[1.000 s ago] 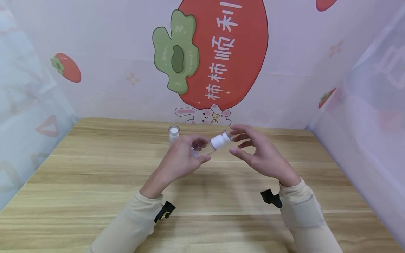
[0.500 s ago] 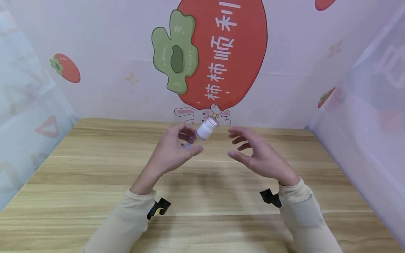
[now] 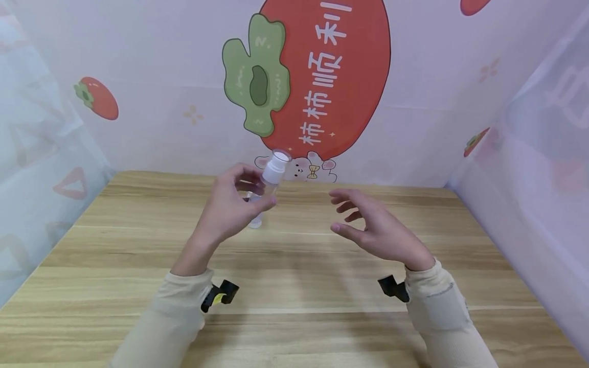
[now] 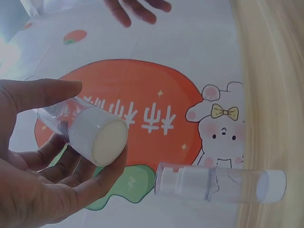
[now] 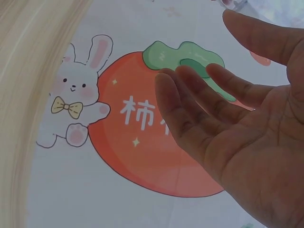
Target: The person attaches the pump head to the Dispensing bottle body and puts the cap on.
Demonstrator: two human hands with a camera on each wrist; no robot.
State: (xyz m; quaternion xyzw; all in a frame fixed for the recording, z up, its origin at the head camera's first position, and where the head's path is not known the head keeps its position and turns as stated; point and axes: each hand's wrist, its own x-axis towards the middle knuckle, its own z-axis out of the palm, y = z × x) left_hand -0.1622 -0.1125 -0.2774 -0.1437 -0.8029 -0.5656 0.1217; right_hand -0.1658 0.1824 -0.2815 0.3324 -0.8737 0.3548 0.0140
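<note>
My left hand holds a small clear bottle with a white pump top under a clear cap, raised above the table and tilted. Thumb and fingers grip it around the clear body; in the left wrist view the bottle's white base faces the camera. A second bottle of the same kind stands upright on the table just beyond the left hand, partly hidden by it in the head view. My right hand hovers to the right with fingers loosely bent and apart, touching nothing.
The wood-grain table spreads under both hands. Behind it rises a pale backdrop printed with a persimmon and a rabbit. Similar sheets hang at the left and right sides. Black cameras sit on both wrists.
The left hand has moved left and up with its bottle, away from the right hand, and the bottle has swung closer to upright. The right hand has barely moved.
</note>
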